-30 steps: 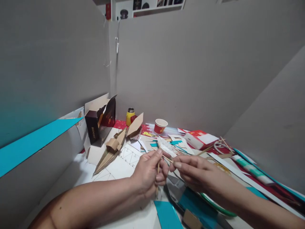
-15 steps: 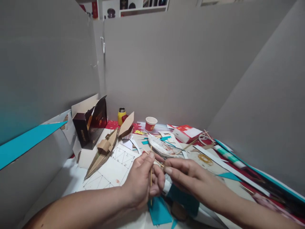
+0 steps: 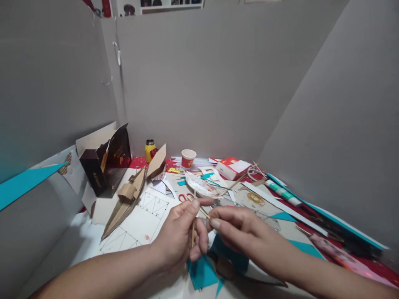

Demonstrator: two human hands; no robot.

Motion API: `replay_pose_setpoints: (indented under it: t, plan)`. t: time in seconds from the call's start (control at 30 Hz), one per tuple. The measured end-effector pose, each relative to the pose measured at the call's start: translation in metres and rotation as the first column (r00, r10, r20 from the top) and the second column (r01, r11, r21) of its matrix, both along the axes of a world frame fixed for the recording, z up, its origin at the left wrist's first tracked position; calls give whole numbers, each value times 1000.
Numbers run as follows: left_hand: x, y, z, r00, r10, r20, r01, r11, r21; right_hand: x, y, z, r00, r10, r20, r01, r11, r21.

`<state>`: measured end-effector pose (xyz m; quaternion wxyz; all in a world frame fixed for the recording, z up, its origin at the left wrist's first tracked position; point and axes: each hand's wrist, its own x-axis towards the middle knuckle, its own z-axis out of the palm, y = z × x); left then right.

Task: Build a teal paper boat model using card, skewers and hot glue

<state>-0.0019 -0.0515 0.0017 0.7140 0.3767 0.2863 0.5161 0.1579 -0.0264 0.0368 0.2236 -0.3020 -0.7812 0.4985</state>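
Note:
Two thin wooden sticks cross at the fingertips of my left hand (image 3: 179,228), which is closed on them. The upright stick (image 3: 193,233) runs down past the left palm. My right hand (image 3: 240,227) pinches the lower end of the slanted stick (image 3: 203,212) between thumb and forefinger. Behind the hands lie red-handled scissors (image 3: 182,197), partly hidden by the left fingers. A paper sheet with triangle truss drawings (image 3: 158,206) is left of the hands. Teal sheet pieces (image 3: 202,272) lie below them.
A cardboard boat model (image 3: 127,199) and an open dark box (image 3: 107,166) stand at left. Farther back are a yellow bottle (image 3: 149,153), a paper cup (image 3: 188,159) and a red-and-white box (image 3: 233,167). White strips (image 3: 280,205) and a yellow tape ring (image 3: 255,197) lie at right.
The view has turned slightly right, so everything appears farther left. More of the red scissors handles shows. Both hands keep their hold on the crossed sticks with little visible movement.

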Motion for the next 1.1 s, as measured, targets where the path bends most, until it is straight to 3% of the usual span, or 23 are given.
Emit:
replay_pose_setpoints:
  t: [0.07, 0.13, 0.2, 0.23, 0.3, 0.37, 0.4, 0.5, 0.67, 0.8, 0.97, 1.1]
  plan:
    - [0, -1, 1, 1000, -15, 17, 15, 1000, -3, 0, 1, 2, 999, 17, -38, -25, 979, -200]
    - [-1, -3, 2, 999, -39, 8, 39, 999, 0, 1, -1, 2, 999, 26, -28, -30, 986, -167]
    - [-2, -5, 5, 998, -58, -16, 58, 998, 19, 3, -3, 0, 1000, 10, 22, -12, 995, 99]
    - [-3, -7, 6, 998, -62, -32, 63, 997, 33, 3, -4, -3, 999, -2, 44, -10, 964, 267]
    - [-3, -10, 8, 996, -44, -74, 49, 997, 64, 5, -6, -9, 998, -7, 62, -28, 834, 551]
    - [-2, -12, 9, 990, 15, -141, -1, 995, 97, 5, -5, -15, 997, 0, 75, -52, 720, 692]
    - [-2, -12, 10, 983, 51, -175, -31, 993, 114, 5, -5, -17, 996, 1, 86, -62, 699, 713]
    - [-1, -12, 9, 962, 110, -248, -74, 986, 150, 4, -1, -19, 993, -3, 118, -77, 745, 663]
    - [-1, -5, 3, 959, 82, -271, -44, 989, 143, 4, 8, -18, 989, 55, 140, -116, 869, 480]
    - [-6, 1, 4, 951, 39, -308, -6, 994, 110, 4, 16, -17, 989, 98, 111, -133, 919, 371]
    - [-12, 7, 11, 942, -1, -337, 33, 995, 90, 7, 22, -13, 998, -49, 32, 38, 955, 293]
    - [-12, 12, 14, 916, 5, -401, 18, 998, 54, 14, 29, -14, 989, -129, -68, 132, 990, 44]
